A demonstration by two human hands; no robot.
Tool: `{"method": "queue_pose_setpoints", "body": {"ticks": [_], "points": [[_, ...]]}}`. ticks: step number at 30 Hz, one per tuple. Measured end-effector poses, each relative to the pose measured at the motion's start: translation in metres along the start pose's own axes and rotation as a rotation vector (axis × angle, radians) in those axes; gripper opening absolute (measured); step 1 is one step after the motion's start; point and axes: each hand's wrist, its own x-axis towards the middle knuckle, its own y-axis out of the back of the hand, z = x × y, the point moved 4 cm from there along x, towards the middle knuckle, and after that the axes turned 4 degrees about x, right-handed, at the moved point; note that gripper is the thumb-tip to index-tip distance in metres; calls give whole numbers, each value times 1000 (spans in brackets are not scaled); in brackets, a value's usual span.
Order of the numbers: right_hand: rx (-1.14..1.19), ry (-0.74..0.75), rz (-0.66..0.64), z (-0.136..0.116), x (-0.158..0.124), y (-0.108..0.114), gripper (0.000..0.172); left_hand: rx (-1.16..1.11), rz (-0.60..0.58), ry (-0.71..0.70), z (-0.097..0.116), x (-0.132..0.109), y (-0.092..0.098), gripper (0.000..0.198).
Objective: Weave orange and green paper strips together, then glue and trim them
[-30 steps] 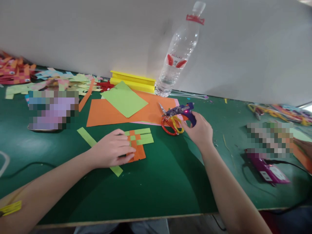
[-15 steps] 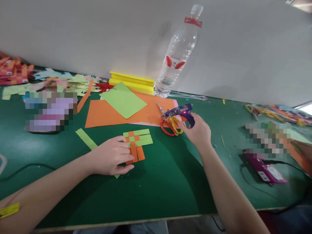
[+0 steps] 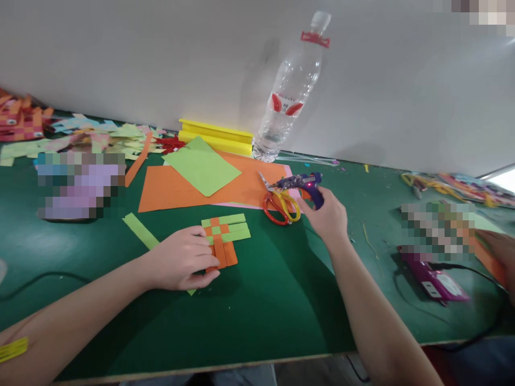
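My left hand (image 3: 183, 261) is closed on the left side of a woven piece of green and orange paper strips (image 3: 232, 231), with its fingers over the strips. A loose green paper strip (image 3: 140, 230) passes beneath that hand. My right hand (image 3: 329, 217) grips the handle of a purple hot glue gun (image 3: 309, 185), whose small red light is lit. The gun's nozzle points left, above a pair of scissors (image 3: 277, 208) with red and yellow handles. Part of the woven piece is hidden by my left fingers.
Orange paper (image 3: 169, 190) and a green square (image 3: 203, 167) lie behind the hands. A tilted water bottle (image 3: 287, 88) leans on the grey partition beside a yellow holder (image 3: 219, 140). Paper scraps (image 3: 120, 134) lie at back left. At right are a purple power strip (image 3: 432, 276) and another person's hand (image 3: 499, 252).
The view has shifted slightly. Both hands keep their holds, and the glue gun stays over the scissors. At the right edge, the other person's hand shows more.
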Motion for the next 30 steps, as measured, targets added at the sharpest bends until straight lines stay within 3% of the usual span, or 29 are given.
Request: {"method": "queue_pose_setpoints", "body": {"ticks": [6, 14, 24, 30], "points": [[14, -38, -14, 8, 2, -2, 62, 102, 43, 30, -3, 1, 4, 31], [-63, -130, 24, 27, 11, 4, 66, 113, 64, 21, -1, 1, 4, 29], [-282, -498, -117, 78, 20, 0, 66, 106, 35, -10, 3, 2, 1, 33], [-317, -432, -103, 81, 19, -9, 61, 102, 9, -33, 5, 1, -2, 32]]}}
